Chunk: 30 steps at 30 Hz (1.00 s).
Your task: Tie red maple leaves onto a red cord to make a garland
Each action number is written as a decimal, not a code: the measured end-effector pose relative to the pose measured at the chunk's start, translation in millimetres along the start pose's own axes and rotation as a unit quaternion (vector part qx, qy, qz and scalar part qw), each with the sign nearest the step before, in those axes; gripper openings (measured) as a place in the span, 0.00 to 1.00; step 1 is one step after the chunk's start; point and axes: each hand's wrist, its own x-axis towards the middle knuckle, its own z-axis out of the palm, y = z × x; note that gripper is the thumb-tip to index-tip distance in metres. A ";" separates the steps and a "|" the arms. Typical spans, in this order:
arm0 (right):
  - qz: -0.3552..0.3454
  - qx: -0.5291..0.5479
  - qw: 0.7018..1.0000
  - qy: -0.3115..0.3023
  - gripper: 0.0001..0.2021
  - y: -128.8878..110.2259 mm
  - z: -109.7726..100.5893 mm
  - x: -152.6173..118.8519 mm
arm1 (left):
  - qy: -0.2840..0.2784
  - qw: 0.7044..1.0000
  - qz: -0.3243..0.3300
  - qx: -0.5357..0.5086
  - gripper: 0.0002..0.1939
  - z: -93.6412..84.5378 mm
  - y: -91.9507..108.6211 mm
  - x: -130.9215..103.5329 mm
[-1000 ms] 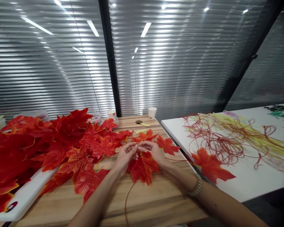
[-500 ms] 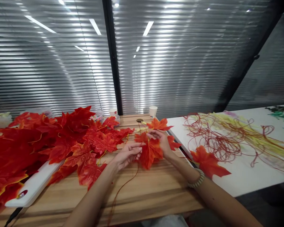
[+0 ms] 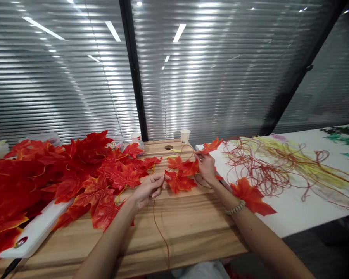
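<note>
Over the wooden table, my left hand (image 3: 150, 189) is closed in a pinch on a thin reddish-brown cord (image 3: 160, 232), which hangs below it to the table's front edge. Artificial red maple leaves (image 3: 180, 181) lie between my hands, touching or close to the left fingertips. My right hand (image 3: 205, 166) is also closed, fingertips together on a loop of cord (image 3: 187, 146) that arches above the leaves. An orange-red leaf (image 3: 212, 145) shows just behind the right fingers; whether they touch it I cannot tell.
A big heap of red maple leaves (image 3: 75, 166) covers the left side, partly over a white power strip (image 3: 36, 232). Paper cups (image 3: 185, 136) stand at the back. On the white table (image 3: 291, 217) lie tangled cord (image 3: 258, 170), yellow strands and a single leaf (image 3: 251, 197).
My right hand has moved away from the leaves, up and to the right, drawing out the cord loop. My left hand stays near the leaves, which now lie lower and flatter.
</note>
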 end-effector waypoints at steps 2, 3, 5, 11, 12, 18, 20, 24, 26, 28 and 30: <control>0.007 -0.030 1.000 0.003 0.14 4.7 0.0 0.0 | 0.023 0.999 0.014 -0.018 0.14 -1.8 5.4 -1.6; 0.008 -0.046 0.999 0.002 0.14 6.2 -0.3 0.0 | 0.035 0.999 0.020 -0.030 0.14 -3.3 8.3 -2.6; 0.004 -0.083 0.996 -0.009 0.13 8.0 -1.6 -0.3 | 0.060 0.996 0.028 -0.054 0.14 -8.3 13.5 -4.5; 0.000 -0.241 0.970 -0.036 0.13 6.1 -4.1 -7.0 | 0.130 0.971 0.063 -0.191 0.09 -34.2 18.2 -3.8; -0.001 -0.257 0.965 -0.047 0.12 5.0 -4.0 -8.4 | 0.135 0.966 0.067 -0.212 0.09 -37.9 17.5 -2.8; -0.033 -0.277 0.955 -0.102 0.12 -12.6 -14.8 -6.7 | 0.133 0.953 0.106 -0.252 0.08 -43.9 10.1 3.9; -0.089 -0.262 0.957 -0.084 0.12 -27.3 -20.3 -8.0 | 0.139 0.949 0.122 -0.257 0.08 -41.2 8.8 5.6; -0.209 -0.152 0.965 -0.052 0.14 -68.2 -16.0 -36.8 | 0.150 0.947 0.131 -0.251 0.07 -34.6 7.7 6.8; -0.248 -0.067 0.954 -0.154 0.14 -87.1 -5.4 -62.5 | 0.158 0.947 0.132 -0.246 0.07 -32.0 6.3 7.0; -0.236 0.012 0.936 -0.259 0.14 -100.2 7.1 -86.2 | 0.163 0.950 0.130 -0.234 0.08 -29.5 3.8 7.4; -0.157 0.086 0.928 -0.328 0.14 -106.4 17.6 -100.3 | 0.161 0.956 0.128 -0.211 0.10 -26.5 0.4 8.2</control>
